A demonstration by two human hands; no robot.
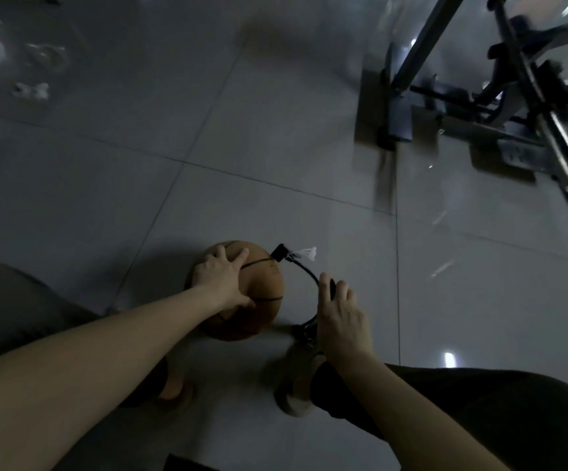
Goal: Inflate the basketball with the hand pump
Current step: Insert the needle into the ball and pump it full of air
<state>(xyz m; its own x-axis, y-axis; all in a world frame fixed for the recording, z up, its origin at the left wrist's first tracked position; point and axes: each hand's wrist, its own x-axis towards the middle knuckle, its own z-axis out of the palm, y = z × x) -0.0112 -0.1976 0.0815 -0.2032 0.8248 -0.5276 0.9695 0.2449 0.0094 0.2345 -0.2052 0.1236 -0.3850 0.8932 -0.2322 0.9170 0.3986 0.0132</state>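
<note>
A person bends over a brown basketball [262, 300] resting on a glossy grey tiled floor [208, 164], seen from above by the head camera. The ball sits just ahead of the person's feet, nearer the left foot [172, 390] than the right foot [294, 379]. The left hand [223, 280] lies on top of the ball, palm down, its fingers [242, 256] spread wide over the black seams and pressing on the skin.

A small black fitting [279, 252] sits against the ball's upper right edge, with a scrap of something white [306, 253] sticking out beside it; what the scrap is cannot be told. From the fitting a thin black hose [306, 271] arcs rightward and down to the right hand [338, 317]. That hand grips the black hand pump [304, 329] just right of the ball, thumb and fingers [342, 288] curled round its upper part, while the pump's lower end shows below the hand near the right foot. How the pump meets the floor is hidden.

Well apart from all this, at upper right, stands a dark metal frame [513, 107] of bars and tubes on the tiles. At far upper left lie a few pale, blurred objects [34, 90], too smeared to name.
</note>
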